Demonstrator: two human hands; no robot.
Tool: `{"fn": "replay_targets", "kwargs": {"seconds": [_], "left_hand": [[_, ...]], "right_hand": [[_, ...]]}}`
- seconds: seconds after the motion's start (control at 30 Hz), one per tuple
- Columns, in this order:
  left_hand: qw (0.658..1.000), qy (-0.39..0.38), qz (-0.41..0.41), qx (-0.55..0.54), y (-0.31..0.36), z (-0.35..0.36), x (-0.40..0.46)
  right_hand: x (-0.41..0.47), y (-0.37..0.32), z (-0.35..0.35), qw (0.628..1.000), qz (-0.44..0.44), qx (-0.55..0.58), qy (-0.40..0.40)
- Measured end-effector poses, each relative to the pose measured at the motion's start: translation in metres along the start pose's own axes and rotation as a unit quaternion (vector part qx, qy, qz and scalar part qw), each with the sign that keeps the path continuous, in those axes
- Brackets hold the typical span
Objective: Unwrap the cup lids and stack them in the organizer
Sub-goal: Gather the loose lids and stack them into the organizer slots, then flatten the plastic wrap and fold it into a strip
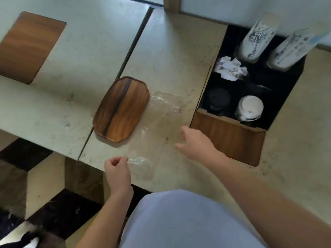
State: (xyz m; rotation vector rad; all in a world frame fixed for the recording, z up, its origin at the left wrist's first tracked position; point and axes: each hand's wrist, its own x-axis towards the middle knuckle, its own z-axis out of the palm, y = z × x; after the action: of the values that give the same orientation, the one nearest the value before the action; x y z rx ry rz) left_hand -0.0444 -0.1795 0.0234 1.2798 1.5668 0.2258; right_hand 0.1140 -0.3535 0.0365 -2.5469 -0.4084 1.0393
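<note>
Stone counter (pixel 170 51): white lids (pixel 249 108) stacked in organizer (pixel 227 138) at right, left hand (pixel 117 171) pinching empty clear wrap (pixel 161 111), right hand (pixel 193 142) w/ fingers spread above it; risk: loose film slides off near edge.

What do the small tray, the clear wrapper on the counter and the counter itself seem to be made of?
The tray looks like wood with a smooth, lightly glossy finish: brown grain and one dark streak run its length. The wrapper seems to be thin clear plastic film: crinkled, shiny, with the counter showing through; the left hand pinches its near end. The counter looks like pale polished stone or a stone-look laminate, mottled with faint veins.
</note>
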Motion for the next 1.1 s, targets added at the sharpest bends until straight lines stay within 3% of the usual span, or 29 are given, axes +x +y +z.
{"fn": "replay_targets", "kwargs": {"seconds": [0.07, 0.17, 0.3, 0.6, 0.73, 0.8, 0.87, 0.93, 1.0, 1.1], "left_hand": [[0.998, 0.015, -0.065, -0.016, -0.015, -0.011, 0.014], [0.978, -0.071, -0.182, -0.079, -0.03, -0.008, 0.024], [0.954, -0.154, -0.24, -0.097, -0.04, 0.008, 0.022], [0.938, -0.16, -0.255, -0.173, -0.031, 0.026, 0.033], [0.969, -0.154, -0.133, -0.137, -0.021, 0.019, 0.025], [0.992, -0.124, -0.002, -0.014, -0.008, 0.008, 0.013], [0.981, -0.101, 0.141, 0.083, 0.012, -0.007, -0.003], [0.942, -0.117, 0.276, 0.149, 0.036, -0.022, -0.018], [0.883, -0.186, 0.372, 0.217, 0.065, -0.034, -0.032], [0.749, -0.3, 0.478, 0.347, 0.113, -0.036, -0.054]], "right_hand": [[0.001, -0.009, 0.034, 0.983, 0.083, 0.145, -0.078], [0.007, -0.019, 0.071, 0.906, 0.187, 0.359, -0.124], [0.014, -0.03, 0.099, 0.881, 0.235, 0.397, -0.106], [0.015, -0.035, 0.105, 0.884, 0.193, 0.413, -0.106], [-0.001, -0.03, 0.09, 0.891, 0.167, 0.41, -0.098], [-0.011, -0.025, 0.072, 0.923, 0.122, 0.361, -0.061], [-0.023, -0.021, 0.046, 0.953, 0.066, 0.294, -0.011], [-0.035, -0.023, 0.014, 0.975, -0.004, 0.222, 0.028], [-0.049, -0.028, -0.022, 0.981, -0.08, 0.168, 0.054], [-0.069, -0.043, -0.08, 0.97, -0.204, 0.095, 0.096]]}}
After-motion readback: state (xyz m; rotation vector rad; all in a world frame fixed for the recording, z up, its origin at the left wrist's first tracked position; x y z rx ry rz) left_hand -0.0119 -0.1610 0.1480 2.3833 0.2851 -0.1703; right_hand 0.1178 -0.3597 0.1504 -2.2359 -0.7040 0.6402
